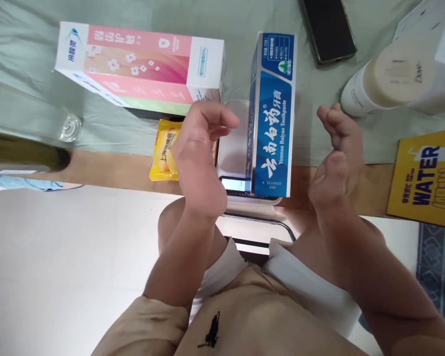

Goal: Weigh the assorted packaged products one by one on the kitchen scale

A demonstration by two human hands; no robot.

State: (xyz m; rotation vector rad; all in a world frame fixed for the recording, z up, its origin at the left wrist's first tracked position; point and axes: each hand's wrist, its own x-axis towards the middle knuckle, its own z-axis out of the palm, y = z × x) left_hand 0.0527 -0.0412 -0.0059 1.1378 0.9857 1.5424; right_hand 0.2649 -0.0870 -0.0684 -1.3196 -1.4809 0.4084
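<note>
A blue toothpaste box (272, 113) lies on a small white scale (234, 148) at the table's near edge; the scale's lit display (235, 184) shows under the box's near end. My left hand (200, 153) hovers just left of the box, fingers curled and apart, holding nothing. Right of the box, my right hand (337, 153) is raised with loosely bent fingers, also empty. Neither hand touches the box.
A pink and white box (141, 66) lies at the back left, a yellow soap packet (165, 151) beside my left hand. A dark phone (328, 29), a white Dove bottle (389, 79), a yellow "WATER" carton (426, 175) and a clear glass (71, 127) lie around.
</note>
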